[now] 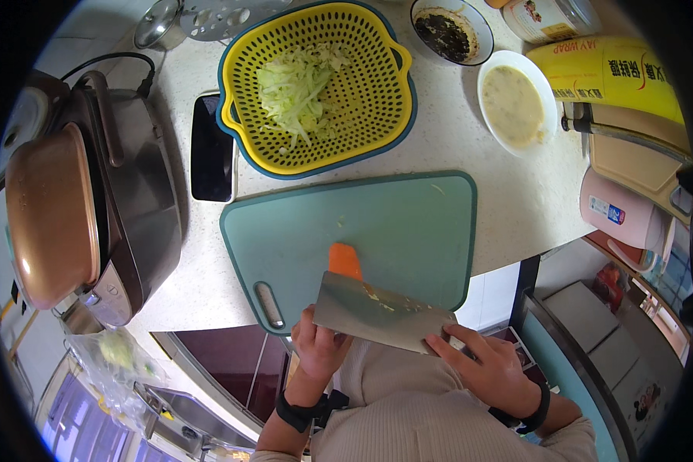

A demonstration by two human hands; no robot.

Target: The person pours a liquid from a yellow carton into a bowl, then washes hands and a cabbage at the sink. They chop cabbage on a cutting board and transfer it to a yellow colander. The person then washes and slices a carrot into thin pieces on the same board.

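Observation:
My right hand (485,364) grips a metal cleaver (381,315) at its handle end, its broad blade reaching left over the near edge of a green cutting board (410,231). My left hand (320,349) is at the blade's far end, fingers curled against it; whether it pinches the blade or something behind it cannot be told. Small pale scraps cling to the blade. An orange piece of carrot (345,260) lies on the board, partly hidden by the blade. Beyond the board, a yellow colander (375,115) in a blue basin holds shredded pale green vegetable (294,92).
A phone (212,150) and an open rice cooker (144,190) stand at the left. At the right are a bowl of dark sauce (447,34), a white bowl of pale liquid (514,107), a cling-wrap box (606,75) and a pink jug (623,211).

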